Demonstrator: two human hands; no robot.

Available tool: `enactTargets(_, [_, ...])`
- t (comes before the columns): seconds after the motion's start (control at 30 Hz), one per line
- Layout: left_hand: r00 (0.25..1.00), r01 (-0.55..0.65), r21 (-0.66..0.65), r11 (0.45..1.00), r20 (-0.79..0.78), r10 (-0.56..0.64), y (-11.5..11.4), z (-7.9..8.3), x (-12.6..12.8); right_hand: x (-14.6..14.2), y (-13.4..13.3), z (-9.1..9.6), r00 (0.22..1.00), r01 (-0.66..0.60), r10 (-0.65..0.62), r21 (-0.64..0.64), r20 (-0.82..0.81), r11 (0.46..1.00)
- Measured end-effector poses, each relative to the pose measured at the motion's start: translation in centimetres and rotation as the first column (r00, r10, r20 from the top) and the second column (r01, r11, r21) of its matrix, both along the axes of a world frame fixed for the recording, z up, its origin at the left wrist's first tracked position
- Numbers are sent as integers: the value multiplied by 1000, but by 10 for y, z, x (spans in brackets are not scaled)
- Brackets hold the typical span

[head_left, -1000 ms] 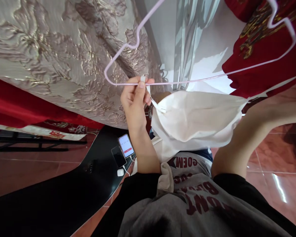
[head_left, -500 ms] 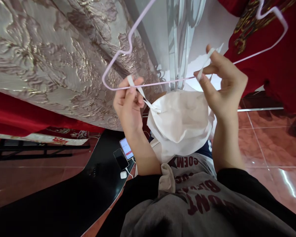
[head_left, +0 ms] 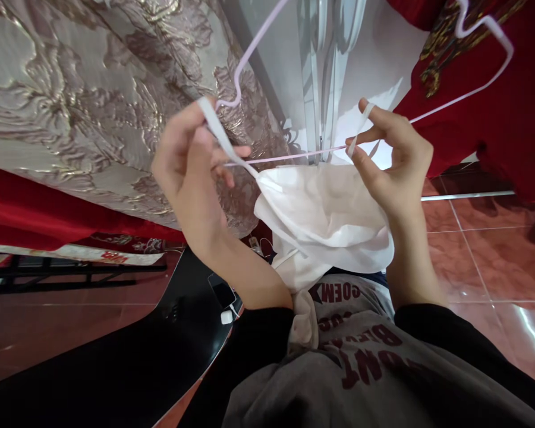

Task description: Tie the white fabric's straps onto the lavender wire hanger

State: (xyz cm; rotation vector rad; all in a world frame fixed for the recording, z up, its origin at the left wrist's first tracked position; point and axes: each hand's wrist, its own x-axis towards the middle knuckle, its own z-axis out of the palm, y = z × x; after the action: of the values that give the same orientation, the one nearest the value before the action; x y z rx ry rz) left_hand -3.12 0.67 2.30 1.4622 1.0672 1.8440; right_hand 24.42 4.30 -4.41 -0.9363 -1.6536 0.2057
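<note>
Tiled floor, white cloth, maroon-lettered shirt

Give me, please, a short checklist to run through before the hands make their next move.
1. Left strap held by the left hand: ok, drawn taut from its fingers to the white cloth.
2. Right strap held by the right hand: ok, at thumb and fingertips.
3. White cloth smooth: not ok, creased and folded.
4. Lower bar of the hanger visible between the hands: ok.
5. Hanger secured at its top: cannot tell, out of frame.
</note>
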Motion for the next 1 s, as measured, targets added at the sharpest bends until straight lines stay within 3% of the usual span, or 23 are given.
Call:
enactTargets(0.1, [993,34,-113,993,-108,-46,18,15,7,3,1,-2,1000,-3,3,12,-1,1000])
enactTargets(0.3, [980,-198,-186,962,-19,198,32,12,12,3,-6,-1,1000,12,-13,6,23,1000])
enactTargets(0.4, [935,-336,-42,941,102,339,24,-2,18,-3,-11,1,1000,0,0,-12,21,1000])
enactTargets(0.47, [879,-466,88,880,155,450,18,-17,26,-7,-12,1,1000,-3,4,-18,13,1000])
enactTargets(0.53, [816,-573,143,807,185,547,17,-36,34,-10,-12,-1,1000,2,-2,-20,7,1000])
enactTargets(0.6, [758,-638,104,763,260,598,20,-55,40,-11,-11,-4,1000,5,-5,-26,4,1000])
enactTargets(0.7, [798,-513,-51,857,339,498,29,-73,42,-11,-10,-8,1000,-3,3,-42,4,999])
enactTargets(0.8, [866,-284,-52,957,414,280,32,-76,41,-12,-10,-11,1000,6,-5,-36,17,999])
enactTargets(0.9, [880,-165,42,985,456,128,29,-72,39,-10,-8,-11,999,33,-33,4,39,999])
enactTargets(1.0, [888,-122,62,991,452,81,26,-70,36,5,-1,-13,998,60,-62,157,4,986])
